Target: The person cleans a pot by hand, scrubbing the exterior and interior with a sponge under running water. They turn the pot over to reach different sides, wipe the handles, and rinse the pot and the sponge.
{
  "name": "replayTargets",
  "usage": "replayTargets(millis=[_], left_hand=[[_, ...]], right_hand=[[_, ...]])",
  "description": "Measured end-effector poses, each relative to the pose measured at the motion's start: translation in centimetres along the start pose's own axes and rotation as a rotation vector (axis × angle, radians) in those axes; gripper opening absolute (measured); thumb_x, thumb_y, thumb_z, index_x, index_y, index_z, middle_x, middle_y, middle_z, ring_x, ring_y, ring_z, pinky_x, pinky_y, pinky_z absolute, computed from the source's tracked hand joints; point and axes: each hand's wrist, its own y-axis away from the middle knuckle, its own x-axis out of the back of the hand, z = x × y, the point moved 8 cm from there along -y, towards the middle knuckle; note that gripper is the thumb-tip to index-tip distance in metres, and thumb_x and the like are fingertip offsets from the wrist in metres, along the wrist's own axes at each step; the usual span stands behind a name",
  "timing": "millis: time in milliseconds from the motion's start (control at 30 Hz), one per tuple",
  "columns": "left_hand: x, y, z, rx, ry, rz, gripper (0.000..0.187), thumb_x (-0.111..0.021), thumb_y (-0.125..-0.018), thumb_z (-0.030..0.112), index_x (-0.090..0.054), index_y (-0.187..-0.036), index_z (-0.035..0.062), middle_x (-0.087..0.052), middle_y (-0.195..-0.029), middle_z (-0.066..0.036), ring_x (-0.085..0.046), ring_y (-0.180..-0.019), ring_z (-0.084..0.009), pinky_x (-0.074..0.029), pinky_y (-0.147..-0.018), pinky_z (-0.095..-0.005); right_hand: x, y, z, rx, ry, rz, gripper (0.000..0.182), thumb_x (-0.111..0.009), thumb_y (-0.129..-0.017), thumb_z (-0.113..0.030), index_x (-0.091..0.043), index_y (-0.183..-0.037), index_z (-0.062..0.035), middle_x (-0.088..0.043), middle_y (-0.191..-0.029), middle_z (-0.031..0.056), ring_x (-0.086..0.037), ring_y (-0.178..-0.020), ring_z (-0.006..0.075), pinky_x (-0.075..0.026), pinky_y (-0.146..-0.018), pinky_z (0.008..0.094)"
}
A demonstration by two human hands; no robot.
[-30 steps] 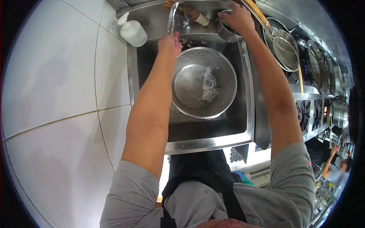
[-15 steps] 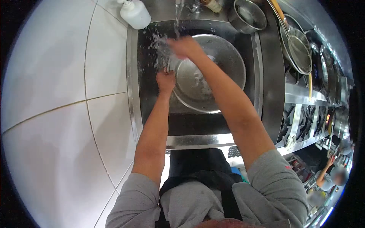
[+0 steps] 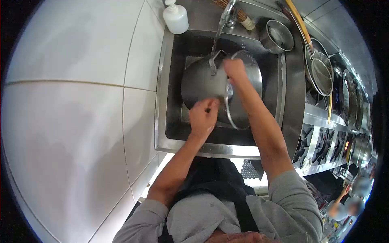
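Note:
A large metal pot point(image 3: 202, 85) lies tilted on its side in the sink point(image 3: 174, 113), its opening facing right and a handle at its top. Water runs from the tap point(image 3: 224, 18) beside that handle. My left hand point(image 3: 204, 116) is at the lower side of the pot with its fingers bent in around something dark, too small to name. My right hand point(image 3: 235, 69) is closed at the upper part of the pot's rim, blurred; what its fingers hold is hidden.
A white pump bottle point(image 3: 175, 19) stands behind the sink at the left. A brush point(image 3: 246, 21) and a small pot point(image 3: 276, 37) are behind it at the right. Strainers point(image 3: 322, 73) hang over the stove point(image 3: 320, 141). Other people point(image 3: 340, 210) are far right.
The pot has tipped from upright onto its side. My left hand has moved down and right from the pot's far left edge; my right hand has moved right and down. The view has shifted.

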Motion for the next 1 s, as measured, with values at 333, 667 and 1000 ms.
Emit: replayTargets(millis=[333, 667, 1000], left_hand=[[-4.1, -5.8, -5.2, 0.101, -0.323, 0.222, 0.066, -0.043, -0.108, 0.047, -0.033, -0.161, 0.0093, -0.028, -0.166, -0.023, -0.013, -0.159, -0.0408, -0.012, -0.120, -0.0684], [-3.0, -11.6, -1.7, -0.075, 0.116, 0.265, 0.059, -0.063, -0.097, 0.033, -0.049, -0.144, 0.0015, -0.056, -0.143, -0.026, -0.043, -0.143, -0.0434, -0.018, -0.122, -0.0591], [-2.3, -12.2, -1.2, -0.153, 0.012, 0.438, 0.041, -0.068, -0.092, 0.024, -0.060, -0.124, 0.0004, -0.065, -0.116, -0.022, -0.060, -0.118, -0.0432, -0.034, -0.112, -0.0591]], right_hand=[[2.7, 6.5, -0.8, 0.085, -0.229, -0.146, 0.026, -0.060, -0.084, -0.010, -0.065, -0.105, 0.0047, -0.066, -0.090, 0.0140, -0.057, -0.085, 0.0236, -0.046, -0.081, 0.0355], [-0.3, 3.0, -4.1, 0.017, -0.074, -0.145, 0.029, -0.062, -0.091, -0.020, -0.069, -0.104, 0.0045, -0.072, -0.092, 0.0177, -0.066, -0.085, 0.0304, -0.051, -0.082, 0.0424], [-4.0, -7.6, -4.7, -0.219, -0.448, -0.236, 0.019, -0.057, -0.098, -0.016, -0.068, -0.099, 0.0000, -0.068, -0.095, 0.0194, -0.067, -0.083, 0.0329, -0.057, -0.074, 0.0569]])
